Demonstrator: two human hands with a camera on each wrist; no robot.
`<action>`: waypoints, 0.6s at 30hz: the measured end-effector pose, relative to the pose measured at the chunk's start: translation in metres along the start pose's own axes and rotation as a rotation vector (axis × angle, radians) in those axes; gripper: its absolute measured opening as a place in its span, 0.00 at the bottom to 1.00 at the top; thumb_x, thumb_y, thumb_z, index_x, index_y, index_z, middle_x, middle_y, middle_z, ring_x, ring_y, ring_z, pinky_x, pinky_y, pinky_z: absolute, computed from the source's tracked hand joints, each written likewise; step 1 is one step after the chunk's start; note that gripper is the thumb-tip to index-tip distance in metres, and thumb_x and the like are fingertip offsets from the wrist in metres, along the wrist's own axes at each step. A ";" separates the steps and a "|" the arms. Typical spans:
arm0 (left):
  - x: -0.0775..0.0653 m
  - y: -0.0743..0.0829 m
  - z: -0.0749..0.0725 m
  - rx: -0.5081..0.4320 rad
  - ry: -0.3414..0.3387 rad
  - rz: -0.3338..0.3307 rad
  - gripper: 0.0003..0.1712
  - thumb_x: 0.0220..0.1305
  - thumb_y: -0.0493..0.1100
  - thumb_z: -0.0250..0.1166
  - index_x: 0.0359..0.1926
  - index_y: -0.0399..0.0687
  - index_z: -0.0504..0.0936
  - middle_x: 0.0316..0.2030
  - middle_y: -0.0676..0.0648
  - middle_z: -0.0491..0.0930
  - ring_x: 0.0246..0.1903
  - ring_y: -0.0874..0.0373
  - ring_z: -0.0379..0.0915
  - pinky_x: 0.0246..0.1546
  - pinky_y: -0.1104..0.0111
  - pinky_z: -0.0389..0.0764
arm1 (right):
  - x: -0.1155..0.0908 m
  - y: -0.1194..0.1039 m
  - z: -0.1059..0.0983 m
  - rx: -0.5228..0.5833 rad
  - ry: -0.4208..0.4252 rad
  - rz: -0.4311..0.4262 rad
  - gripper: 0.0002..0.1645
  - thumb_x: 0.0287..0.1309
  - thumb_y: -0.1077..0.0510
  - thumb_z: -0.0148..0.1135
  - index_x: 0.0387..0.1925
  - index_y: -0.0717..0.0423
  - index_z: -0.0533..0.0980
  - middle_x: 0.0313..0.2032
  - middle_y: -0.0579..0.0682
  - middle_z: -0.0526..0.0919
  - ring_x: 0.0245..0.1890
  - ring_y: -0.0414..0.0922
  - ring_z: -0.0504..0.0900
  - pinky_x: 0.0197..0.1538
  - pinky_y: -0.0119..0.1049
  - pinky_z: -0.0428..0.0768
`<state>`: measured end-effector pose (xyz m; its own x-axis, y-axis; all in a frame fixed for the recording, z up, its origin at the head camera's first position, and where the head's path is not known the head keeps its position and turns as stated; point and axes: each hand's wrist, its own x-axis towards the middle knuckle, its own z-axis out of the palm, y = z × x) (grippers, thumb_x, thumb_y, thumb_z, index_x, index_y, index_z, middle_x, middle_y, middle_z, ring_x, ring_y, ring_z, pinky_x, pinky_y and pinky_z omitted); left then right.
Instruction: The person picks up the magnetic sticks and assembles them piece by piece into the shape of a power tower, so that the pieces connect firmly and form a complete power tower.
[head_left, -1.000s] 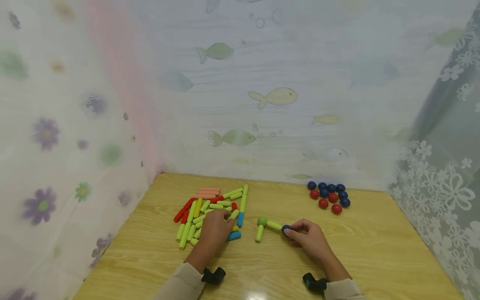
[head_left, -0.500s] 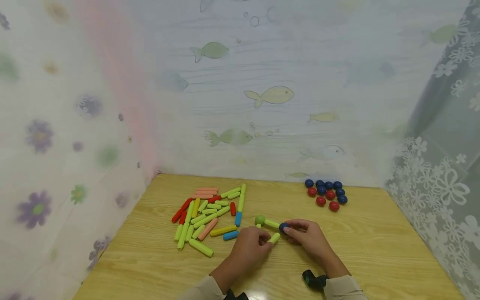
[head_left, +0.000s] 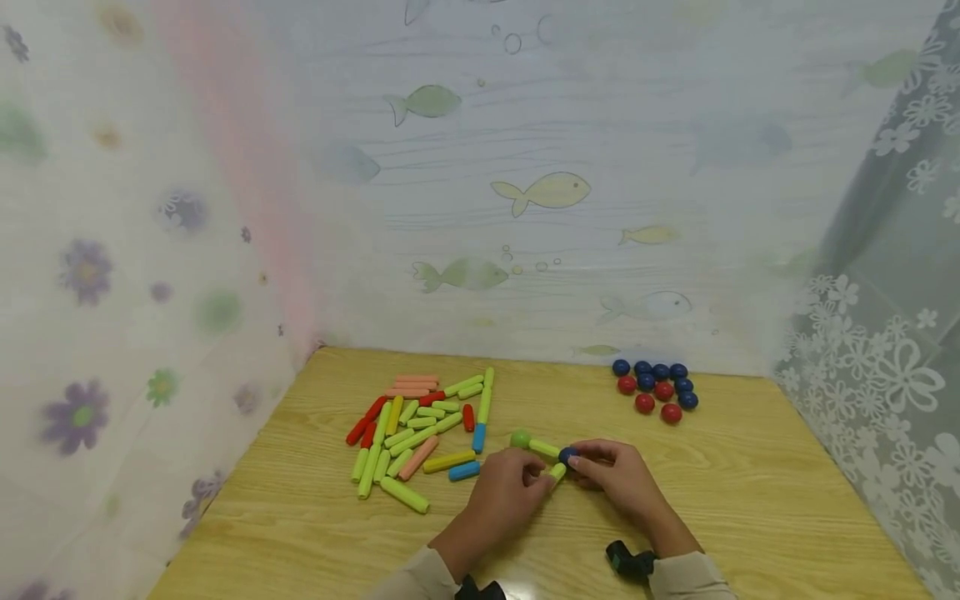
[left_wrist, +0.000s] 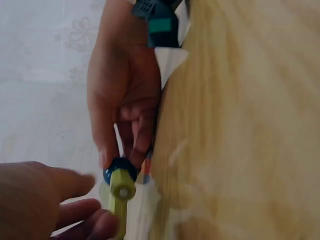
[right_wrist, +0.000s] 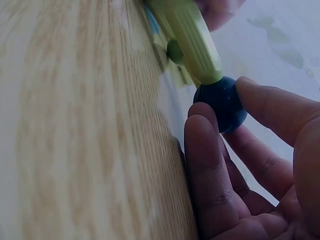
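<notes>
My right hand (head_left: 617,477) pinches a dark blue ball (right_wrist: 222,106) between thumb and fingers. A yellow-green stick (right_wrist: 195,45) touches the ball and points toward my left hand (head_left: 504,492). In the left wrist view, that hand's fingers are parted just beside the stick's free end (left_wrist: 123,192), with a gap visible between them and it. Another yellow-green stick (head_left: 543,448) joins the blue ball to a green ball (head_left: 521,438) lying on the table. My left hand covers the area just below the green ball in the head view.
Left of my hands lies a spread of yellow-green, red, salmon, yellow and blue sticks, including a yellow stick (head_left: 450,462) and a blue stick (head_left: 464,472). Several blue balls (head_left: 661,372) and red balls (head_left: 644,403) sit at the back right of the wooden table (head_left: 750,483).
My left hand has come right from the stick pile, bringing a yellow-green stick to the blue ball; its fingers now stand apart from it. My right hand has stayed on the ball.
</notes>
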<state>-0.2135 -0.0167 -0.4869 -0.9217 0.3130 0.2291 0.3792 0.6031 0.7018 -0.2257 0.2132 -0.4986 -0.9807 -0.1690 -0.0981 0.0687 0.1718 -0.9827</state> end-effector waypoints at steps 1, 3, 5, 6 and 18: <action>0.001 -0.003 -0.002 0.001 0.020 0.008 0.08 0.70 0.42 0.68 0.46 0.47 0.90 0.38 0.55 0.83 0.32 0.69 0.75 0.31 0.74 0.78 | 0.000 0.000 0.000 -0.001 0.001 -0.001 0.27 0.68 0.52 0.69 0.62 0.64 0.79 0.57 0.61 0.84 0.50 0.50 0.88 0.49 0.39 0.88; 0.004 -0.010 -0.006 0.024 0.058 0.032 0.12 0.73 0.37 0.63 0.52 0.48 0.87 0.46 0.51 0.80 0.38 0.63 0.78 0.36 0.72 0.80 | 0.000 0.000 0.000 -0.004 0.002 -0.005 0.27 0.68 0.54 0.68 0.62 0.64 0.79 0.57 0.62 0.84 0.48 0.50 0.89 0.48 0.40 0.88; 0.006 -0.017 -0.011 0.054 0.066 0.053 0.20 0.72 0.30 0.57 0.59 0.47 0.84 0.55 0.47 0.79 0.48 0.55 0.80 0.44 0.66 0.84 | 0.000 0.001 0.001 -0.009 0.004 -0.004 0.27 0.69 0.55 0.68 0.64 0.64 0.78 0.56 0.62 0.84 0.46 0.50 0.89 0.46 0.39 0.88; 0.008 -0.020 -0.014 0.073 0.055 0.057 0.25 0.70 0.27 0.55 0.63 0.47 0.82 0.59 0.46 0.77 0.53 0.51 0.80 0.48 0.62 0.84 | 0.000 0.000 0.001 -0.010 0.006 -0.004 0.27 0.69 0.56 0.68 0.64 0.64 0.78 0.55 0.61 0.84 0.45 0.50 0.89 0.45 0.39 0.88; 0.010 -0.033 -0.028 0.076 -0.084 0.053 0.21 0.67 0.34 0.67 0.59 0.54 0.85 0.56 0.52 0.78 0.48 0.57 0.76 0.45 0.67 0.80 | -0.001 -0.001 0.003 -0.031 0.030 0.022 0.24 0.73 0.59 0.63 0.67 0.60 0.77 0.59 0.60 0.82 0.43 0.48 0.88 0.41 0.38 0.88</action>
<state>-0.2377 -0.0543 -0.4888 -0.8914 0.4041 0.2050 0.4352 0.6373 0.6360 -0.2246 0.2107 -0.4980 -0.9841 -0.1360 -0.1140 0.0846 0.2052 -0.9751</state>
